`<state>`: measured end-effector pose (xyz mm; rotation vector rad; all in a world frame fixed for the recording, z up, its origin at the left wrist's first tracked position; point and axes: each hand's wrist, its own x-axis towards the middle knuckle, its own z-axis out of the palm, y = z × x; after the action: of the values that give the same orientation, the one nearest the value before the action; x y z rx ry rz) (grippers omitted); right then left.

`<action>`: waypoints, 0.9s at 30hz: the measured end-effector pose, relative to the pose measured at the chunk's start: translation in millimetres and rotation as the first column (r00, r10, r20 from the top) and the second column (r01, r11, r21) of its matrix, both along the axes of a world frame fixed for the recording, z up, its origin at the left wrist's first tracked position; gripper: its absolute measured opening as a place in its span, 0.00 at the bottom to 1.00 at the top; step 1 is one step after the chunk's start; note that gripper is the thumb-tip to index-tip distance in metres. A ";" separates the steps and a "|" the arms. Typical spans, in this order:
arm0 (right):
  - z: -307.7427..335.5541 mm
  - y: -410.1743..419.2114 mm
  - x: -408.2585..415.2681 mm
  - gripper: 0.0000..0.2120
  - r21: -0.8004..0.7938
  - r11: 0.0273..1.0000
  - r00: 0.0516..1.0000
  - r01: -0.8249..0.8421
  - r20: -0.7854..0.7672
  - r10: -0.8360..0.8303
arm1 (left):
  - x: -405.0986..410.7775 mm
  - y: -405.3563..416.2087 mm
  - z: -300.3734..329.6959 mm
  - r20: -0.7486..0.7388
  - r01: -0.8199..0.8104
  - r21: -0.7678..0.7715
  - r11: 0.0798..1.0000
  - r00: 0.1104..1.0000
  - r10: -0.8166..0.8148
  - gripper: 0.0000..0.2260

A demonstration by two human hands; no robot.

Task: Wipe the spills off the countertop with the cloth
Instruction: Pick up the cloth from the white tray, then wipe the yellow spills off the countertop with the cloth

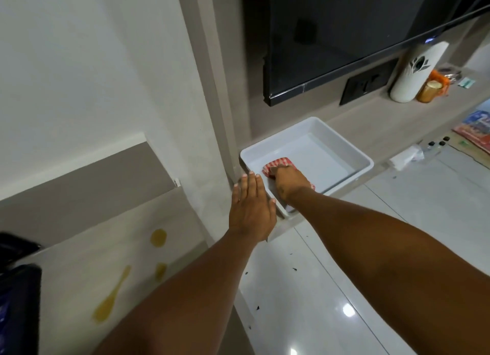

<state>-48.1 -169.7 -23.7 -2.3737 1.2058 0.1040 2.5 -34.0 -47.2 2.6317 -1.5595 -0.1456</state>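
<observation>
A red-and-white checked cloth (275, 164) lies in a white plastic tub (342, 145) that holds shallow water. My right hand (290, 181) is down inside the tub, fingers closed on the cloth. My left hand (250, 209) is flat and open, fingers together, resting at the tub's near left corner on the shelf edge. On the pale countertop (79, 262) at lower left are three yellow spills: a round blob (158, 238), a smaller one (160, 270) and a long streak (112, 299).
The tub stands on a grey shelf (371, 118) under a wall-mounted black screen (331, 36). At the far right are a white bottle (413, 73), an amber jar (431, 91) and magazines (474, 126). A dark object (18, 288) sits at the countertop's left edge. Glossy floor tiles lie below.
</observation>
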 end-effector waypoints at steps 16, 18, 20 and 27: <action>48.0 258.3 -64.9 0.27 -0.091 0.980 0.958 -0.177 0.212 0.193 | -33.9 213.6 60.4 -0.011 -0.064 -0.113 0.992 0.998 0.063 0.31; 38.5 308.4 -76.1 0.26 -0.010 0.981 0.962 -0.192 0.193 0.191 | -46.7 262.2 53.5 -0.049 -0.092 -0.113 0.989 0.995 0.087 0.30; 29.1 348.6 -89.6 0.24 0.048 0.983 0.969 -0.179 0.178 0.168 | -56.1 313.1 39.1 -0.090 -0.112 -0.068 0.991 0.990 0.105 0.31; -5.2 397.6 -123.1 0.31 -0.043 0.976 0.977 -0.215 -0.006 0.215 | -58.8 464.4 -22.8 -0.071 -0.223 0.114 0.968 0.970 0.232 0.35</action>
<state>-171.2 227.9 -29.0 -2.5360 0.9568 0.1504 -56.3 430.3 -70.0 2.8206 -1.2451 -0.3268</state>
